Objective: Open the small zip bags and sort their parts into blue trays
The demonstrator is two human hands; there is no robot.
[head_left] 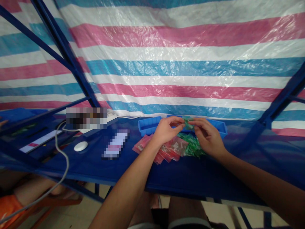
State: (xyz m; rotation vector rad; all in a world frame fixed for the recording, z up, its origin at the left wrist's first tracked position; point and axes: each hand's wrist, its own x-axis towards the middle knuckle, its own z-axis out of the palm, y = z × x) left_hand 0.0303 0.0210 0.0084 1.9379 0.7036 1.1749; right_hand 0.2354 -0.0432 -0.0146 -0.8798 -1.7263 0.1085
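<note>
Between my two hands, just above the blue bins, is a small green plastic bag (189, 124). My left hand (169, 128) pinches one side of it with thumb and fingertips. The other side is pinched by my right hand (207, 135). Whatever the bag contains is too small to tell. Below my left hand lie several red plastic bags (168, 152) in an overlapping pile, with small pale pieces showing inside. A heap of green plastic bags (192, 145) sits beside them, partly hidden by my right hand.
Blue bins (149, 125) stand at the back of the blue table (178, 178). Leftward are a phone (116, 143), a white computer mouse (81, 146), a white cable (64, 156) and a power strip (111, 118). Blue metal frame bars (71, 68) rise before a striped sheet. Another person's arm (33, 187) shows at lower left.
</note>
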